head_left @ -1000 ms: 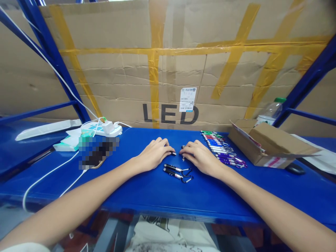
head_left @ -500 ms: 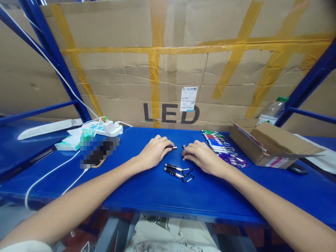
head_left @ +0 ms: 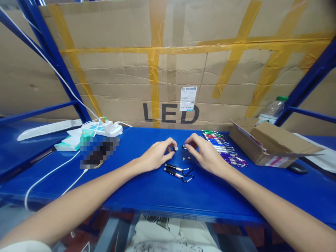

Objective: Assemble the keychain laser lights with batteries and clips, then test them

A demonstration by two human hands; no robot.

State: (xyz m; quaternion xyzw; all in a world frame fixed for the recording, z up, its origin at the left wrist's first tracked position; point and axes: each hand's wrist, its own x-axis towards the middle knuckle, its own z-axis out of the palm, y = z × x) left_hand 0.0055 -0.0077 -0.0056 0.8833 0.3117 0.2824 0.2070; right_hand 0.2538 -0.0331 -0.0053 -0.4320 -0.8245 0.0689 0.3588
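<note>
My left hand (head_left: 157, 154) is closed in a pinch on a small black flashlight body with a silver end (head_left: 175, 148), held a little above the blue table (head_left: 147, 189). My right hand (head_left: 203, 152) pinches a small dark piece (head_left: 184, 147) facing it, a short gap apart. Two small silver button cells (head_left: 186, 158) lie on the table under my right hand. Two black keychain flashlights (head_left: 177, 171) with clips lie just in front of both hands.
A row of several coloured keychain flashlights (head_left: 223, 148) lies right of my right hand. An open cardboard box (head_left: 273, 145) and a plastic bottle (head_left: 271, 110) stand at the right. A white power strip (head_left: 105, 127), cables and a blurred object (head_left: 97, 150) are at the left. A taped "LED" carton (head_left: 168, 70) forms the back wall.
Both hands have lifted from lying flat on the table into pinches and drawn the flashlight apart into two pieces. Two button cells now show on the table.
</note>
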